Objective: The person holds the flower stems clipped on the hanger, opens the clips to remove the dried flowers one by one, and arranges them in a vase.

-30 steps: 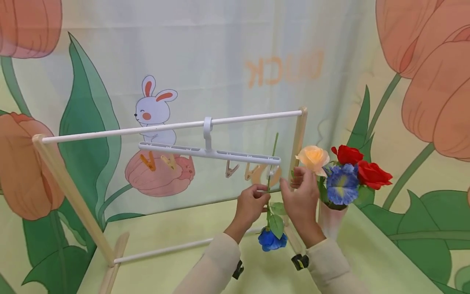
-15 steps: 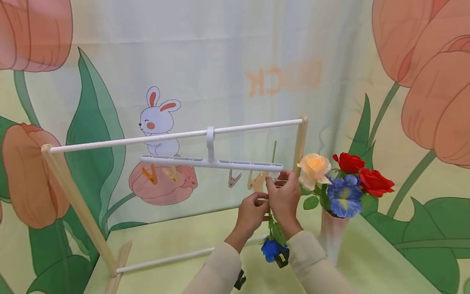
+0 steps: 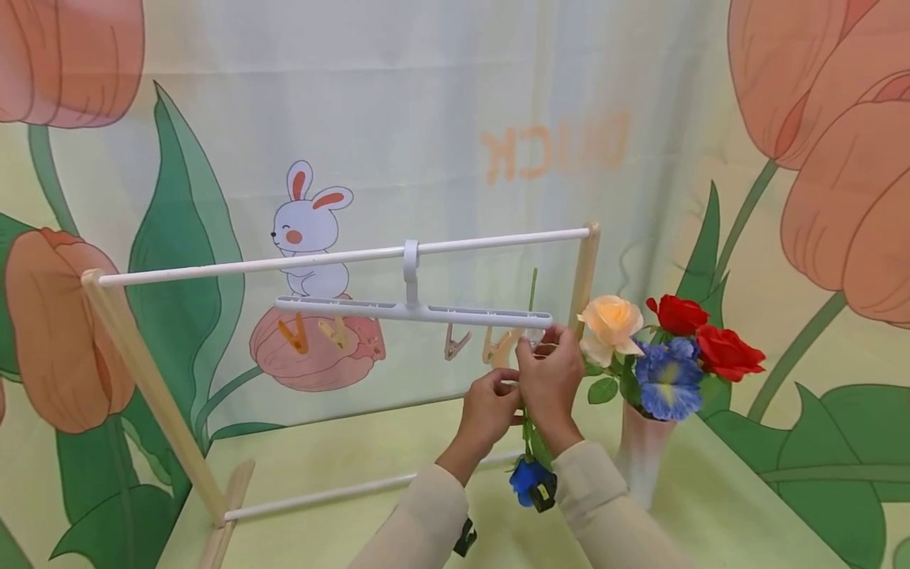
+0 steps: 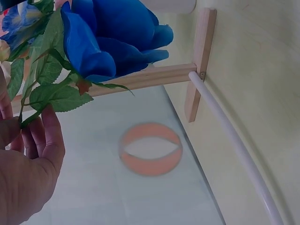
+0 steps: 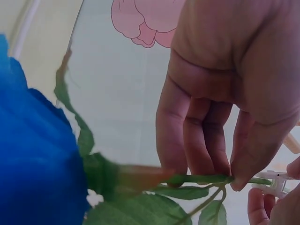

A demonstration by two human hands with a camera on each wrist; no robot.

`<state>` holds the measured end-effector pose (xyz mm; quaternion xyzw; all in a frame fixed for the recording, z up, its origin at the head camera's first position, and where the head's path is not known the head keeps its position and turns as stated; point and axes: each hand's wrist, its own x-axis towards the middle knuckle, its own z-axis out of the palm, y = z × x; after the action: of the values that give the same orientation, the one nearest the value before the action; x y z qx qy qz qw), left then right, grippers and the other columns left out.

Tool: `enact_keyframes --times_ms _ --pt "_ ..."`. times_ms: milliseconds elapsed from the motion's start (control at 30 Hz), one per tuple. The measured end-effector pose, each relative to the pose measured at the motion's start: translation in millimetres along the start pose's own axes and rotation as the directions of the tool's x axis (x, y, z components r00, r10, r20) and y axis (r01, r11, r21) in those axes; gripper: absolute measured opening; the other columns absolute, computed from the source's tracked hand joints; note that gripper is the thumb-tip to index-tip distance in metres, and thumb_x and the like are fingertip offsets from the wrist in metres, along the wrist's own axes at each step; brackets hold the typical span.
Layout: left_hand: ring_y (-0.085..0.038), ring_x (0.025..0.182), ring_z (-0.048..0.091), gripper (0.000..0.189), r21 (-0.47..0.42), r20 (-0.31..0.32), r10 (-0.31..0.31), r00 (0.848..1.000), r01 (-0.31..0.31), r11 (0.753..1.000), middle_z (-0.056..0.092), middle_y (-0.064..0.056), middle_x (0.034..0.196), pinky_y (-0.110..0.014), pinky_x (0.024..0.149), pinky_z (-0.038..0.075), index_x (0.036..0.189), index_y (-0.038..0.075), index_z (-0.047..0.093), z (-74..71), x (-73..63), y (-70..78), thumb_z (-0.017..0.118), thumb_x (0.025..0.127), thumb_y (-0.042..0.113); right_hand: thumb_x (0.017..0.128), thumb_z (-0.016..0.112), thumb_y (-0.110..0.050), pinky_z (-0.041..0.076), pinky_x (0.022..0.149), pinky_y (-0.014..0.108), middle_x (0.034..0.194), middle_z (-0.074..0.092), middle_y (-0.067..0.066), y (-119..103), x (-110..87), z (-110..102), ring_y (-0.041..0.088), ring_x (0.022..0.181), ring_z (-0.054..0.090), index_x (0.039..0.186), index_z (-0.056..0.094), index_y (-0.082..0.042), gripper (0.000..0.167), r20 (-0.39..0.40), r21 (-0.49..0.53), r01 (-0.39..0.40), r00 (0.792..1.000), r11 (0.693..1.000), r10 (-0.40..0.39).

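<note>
A blue rose (image 3: 523, 479) hangs head down, its green stem (image 3: 533, 291) reaching up past the right end of a white clip hanger (image 3: 469, 315). My left hand (image 3: 487, 408) pinches that stem close to the leaves; in the left wrist view the fingers (image 4: 52, 133) meet there beside the big bloom (image 4: 117, 40). Just above, my right hand (image 3: 553, 378) pinches a clear-white clothespin (image 5: 277, 183) at the hanger's end. The stem runs into this clothespin in the right wrist view. The right hand hides part of the stem.
The hanger hooks over a white rod (image 3: 284, 265) on a wooden frame (image 3: 152, 395). Several other clothespins dangle from it, including an orange one (image 3: 293, 333). A vase (image 3: 645, 454) with a peach rose (image 3: 611, 322), red roses (image 3: 731, 352) and a blue-purple flower (image 3: 668, 378) stands right.
My right hand has moved left and up from beside the stem to the clothespin, and its fingers have closed on it. The left hand still pinches the stem.
</note>
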<state>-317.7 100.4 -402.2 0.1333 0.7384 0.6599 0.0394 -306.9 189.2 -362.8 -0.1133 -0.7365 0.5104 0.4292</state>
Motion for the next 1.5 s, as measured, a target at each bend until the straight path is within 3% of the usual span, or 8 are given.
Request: enact_keyframes --times_ms 300,567,800,900,1000,1300,1400,1500 --pt "-0.016 0.079 0.073 0.02 0.022 -0.008 -0.022 1.0 0.023 0.999 0.074 -0.008 0.094 -0.035 0.067 0.063 0.112 0.012 0.072 -2.2 -3.1 -3.1 0.071 0.095 0.023 0.091 0.069 -0.022 0.058 0.074 0.042 0.103 0.065 0.014 -0.3 -0.7 0.7 0.028 0.091 0.07 0.115 0.059 -0.003 0.032 -0.021 -0.024 0.031 0.999 0.999 -0.032" --pt "-0.015 0.076 0.071 0.023 0.078 -0.033 -0.035 0.999 0.037 0.996 0.074 -0.009 0.094 -0.033 0.065 0.063 0.116 0.008 0.071 -12.5 -11.4 -10.1 0.068 0.094 0.015 0.087 0.074 -0.017 0.057 0.073 0.037 0.102 0.063 0.013 0.7 -0.9 1.0 0.027 0.089 0.071 0.116 0.058 0.0 0.038 -0.012 -0.003 0.051 0.999 0.999 -0.051" --pt "-0.013 0.069 0.067 0.019 0.226 -0.023 0.022 1.0 -0.016 0.974 0.073 -0.006 0.088 -0.03 0.062 0.061 0.109 0.008 0.073 -29.2 -22.9 -18.6 0.07 0.091 0.014 0.086 0.076 -0.017 0.058 0.078 0.042 0.106 0.064 0.016 1.8 -0.8 1.6 0.03 0.091 0.071 0.117 0.057 0.001 0.04 0.008 0.017 0.051 0.999 0.999 -0.051" --pt "-0.01 0.068 0.064 0.015 0.37 -0.019 0.08 0.997 -0.068 0.927 0.073 -0.003 0.084 -0.027 0.061 0.056 0.104 0.012 0.074 -36.2 -28.5 -18.7 0.069 0.089 0.013 0.087 0.077 -0.019 0.056 0.077 0.04 0.106 0.064 0.016 2.1 -1.1 -0.1 0.031 0.092 0.069 0.118 0.057 0.0 0.042 0.023 0.012 0.046 0.999 0.999 -0.046" --pt "-0.008 0.066 0.06 0.013 0.505 -0.004 0.145 0.989 -0.124 0.854 0.074 0.0 0.079 -0.026 0.061 0.049 0.1 0.014 0.074 -42.3 -34.1 -16.0 0.069 0.088 0.012 0.087 0.077 -0.021 0.054 0.076 0.037 0.106 0.064 0.014 3.5 -1.4 -2.2 0.029 0.093 0.068 0.119 0.058 -0.001 0.043 0.036 -0.001 0.054 0.998 0.999 -0.054" --pt "-0.01 0.066 0.062 0.014 0.695 0.071 0.265 0.962 -0.239 0.678 0.072 -0.001 0.076 -0.023 0.059 0.048 0.099 0.01 0.073 -63.4 -47.1 -8.6 0.067 0.087 0.005 0.085 0.081 -0.018 0.055 0.08 0.045 0.108 0.063 0.017 21.3 -10.5 -11.4 0.033 0.095 0.063 0.119 0.061 0.0 0.043 0.125 -0.066 0.201 0.973 0.977 -0.191" --pt "-0.011 0.067 0.061 0.015 0.753 0.078 0.297 0.952 -0.252 0.608 0.069 0.0 0.075 -0.024 0.056 0.046 0.098 0.011 0.074 -69.0 -50.4 -6.4 0.067 0.086 0.004 0.082 0.083 -0.013 0.052 0.082 0.047 0.107 0.064 0.017 32.7 -17.4 -15.3 0.034 0.098 0.061 0.114 0.065 0.0 0.039 0.19 -0.161 0.356 0.926 0.92 -0.326" --pt "-0.013 0.07 0.06 0.016 0.81 0.069 0.335 0.94 -0.248 0.532 0.067 0.001 0.077 -0.024 0.052 0.043 0.096 0.014 0.075 -72.2 -54.0 -5.3 0.068 0.086 0.004 0.076 0.087 -0.011 0.052 0.081 0.047 0.103 0.066 0.014 43.6 -23.6 -18.1 0.034 0.095 0.06 0.107 0.07 -0.004 0.036 0.266 -0.244 0.573 0.815 0.782 -0.515"
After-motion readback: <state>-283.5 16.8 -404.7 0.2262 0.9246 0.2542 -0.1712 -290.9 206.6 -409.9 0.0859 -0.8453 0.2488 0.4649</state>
